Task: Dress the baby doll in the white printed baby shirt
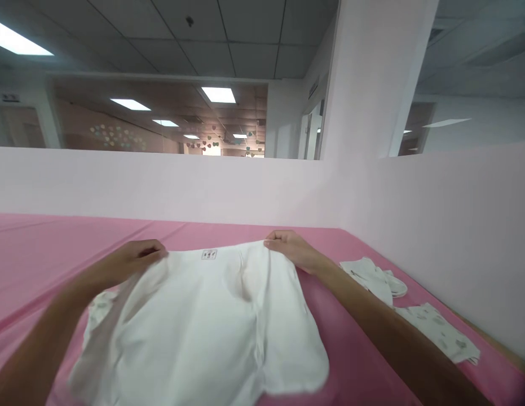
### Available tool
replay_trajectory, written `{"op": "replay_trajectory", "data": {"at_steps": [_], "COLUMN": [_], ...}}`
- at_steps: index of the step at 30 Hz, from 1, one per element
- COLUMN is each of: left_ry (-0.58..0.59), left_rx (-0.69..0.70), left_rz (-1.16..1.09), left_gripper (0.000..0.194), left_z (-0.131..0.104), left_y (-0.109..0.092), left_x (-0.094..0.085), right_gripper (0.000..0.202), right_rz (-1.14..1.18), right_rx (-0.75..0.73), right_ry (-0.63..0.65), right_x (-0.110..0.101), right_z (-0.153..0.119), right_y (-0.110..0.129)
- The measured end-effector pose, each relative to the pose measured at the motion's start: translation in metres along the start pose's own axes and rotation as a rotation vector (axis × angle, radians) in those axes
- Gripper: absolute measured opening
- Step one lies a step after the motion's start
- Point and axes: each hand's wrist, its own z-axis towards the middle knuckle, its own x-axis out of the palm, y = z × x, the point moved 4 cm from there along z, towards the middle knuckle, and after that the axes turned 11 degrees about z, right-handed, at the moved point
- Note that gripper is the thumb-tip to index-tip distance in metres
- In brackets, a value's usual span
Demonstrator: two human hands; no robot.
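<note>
A white baby top [203,321] is stretched between my two hands above the pink surface, its lower part hanging toward me. A small printed label [209,254] shows near the middle of its upper edge. My left hand [140,256] is closed on the top's upper left corner. With thumb and fingers, my right hand [287,248] pinches the upper right corner. Creases run down the right half of the fabric, and a rounded flap spreads at the lower right. Patterned fabric [99,310] peeks out at the left, partly hidden by the white top.
Pink sheeting [67,237] covers the broad surface. On the right lie a folded white garment [367,276] and a white patterned cloth [444,332], partly behind my right forearm. White walls [160,183] with windows border the far and right sides.
</note>
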Motion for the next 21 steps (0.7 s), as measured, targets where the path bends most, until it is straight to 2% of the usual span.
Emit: {"op": "replay_trajectory", "data": {"at_steps": [2, 4, 6, 8, 12, 16, 19, 21], "left_ry": [0.038, -0.017, -0.078, -0.112, -0.13, -0.07, -0.035, -0.024], "left_rx": [0.046, 0.016, -0.144, -0.198, -0.136, -0.055, -0.086, -0.153], "left_rz": [0.032, 0.133, 0.331, 0.381, 0.344, 0.19, 0.059, -0.011], "left_gripper": [0.039, 0.03, 0.023, 0.022, 0.022, 0.024, 0.028, 0.037], "left_z": [0.04, 0.072, 0.093, 0.102, 0.1, 0.103, 0.118, 0.129], "left_y": [0.006, 0.008, 0.007, -0.004, -0.041, -0.083, -0.109, -0.118], "left_x": [0.026, 0.054, 0.082, 0.11, 0.157, 0.199, 0.225, 0.239], "right_gripper": [0.029, 0.024, 0.016, 0.009, 0.007, 0.012, 0.015, 0.018], "right_rz": [-0.256, -0.374, -0.479, -0.562, -0.611, -0.516, -0.354, -0.203], "right_rx": [0.073, 0.12, 0.151, 0.161, 0.165, 0.216, 0.29, 0.332], "right_ry": [-0.122, -0.211, -0.311, -0.38, -0.447, -0.58, -0.684, -0.723], "right_x": [-0.01, -0.014, -0.014, -0.013, -0.017, -0.046, -0.067, -0.073], "right_z": [0.041, 0.074, 0.095, 0.104, 0.098, 0.072, 0.041, 0.022], "right_y": [-0.025, -0.05, -0.074, -0.095, -0.127, -0.145, -0.162, -0.177]}}
